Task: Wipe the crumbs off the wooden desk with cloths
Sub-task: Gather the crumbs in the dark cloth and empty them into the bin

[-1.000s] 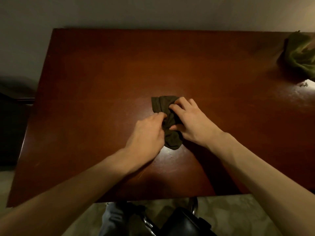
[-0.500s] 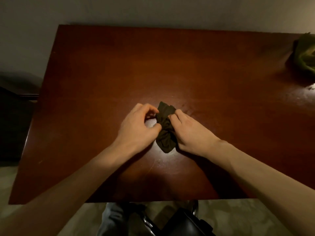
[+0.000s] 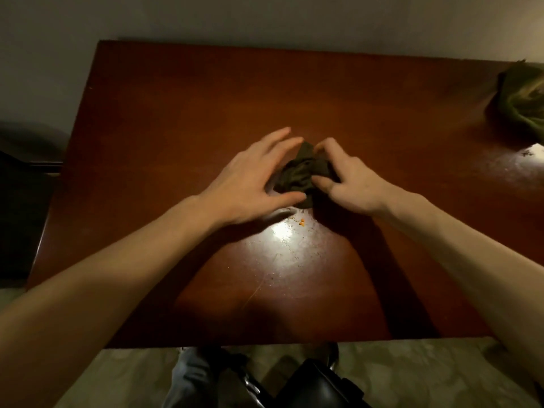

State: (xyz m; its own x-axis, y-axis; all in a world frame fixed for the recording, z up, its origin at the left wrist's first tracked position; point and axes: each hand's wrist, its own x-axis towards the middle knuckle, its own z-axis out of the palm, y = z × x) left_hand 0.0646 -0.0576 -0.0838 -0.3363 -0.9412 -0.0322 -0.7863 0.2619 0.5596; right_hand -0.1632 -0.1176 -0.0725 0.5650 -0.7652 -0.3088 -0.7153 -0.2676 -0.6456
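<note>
Curled round the dark cloth [image 3: 298,175], the right hand [image 3: 353,187] pinches it from the right side: its fingertips [image 3: 325,145] hook over the far corner and the thumb presses into the near folds. On my feed the left hand [image 3: 250,181] is spread with straight fingers and holds nothing. Those fingers run along the cloth's left side, and the thumb tip reaches the cloth's near edge. Whether the palm rests on the wood I cannot tell.

I see the cloth bunched into a wad near the middle of the wooden desk [image 3: 176,98], between both hands. Just nearer to me than the wad, a few orange crumbs [image 3: 301,221] lie on the wood at the rim of a bright glare patch, where I make out fine specks and scratches. A second, greener cloth [image 3: 521,98] lies crumpled at the desk's far right corner, well apart from the hands and cut by the frame edge. Near it, in another glare, sits a small dark scrap [image 3: 527,153]. Below the desk's near edge I see a black chair [image 3: 321,387] and a trouser leg [image 3: 191,375] over a pale floor.
</note>
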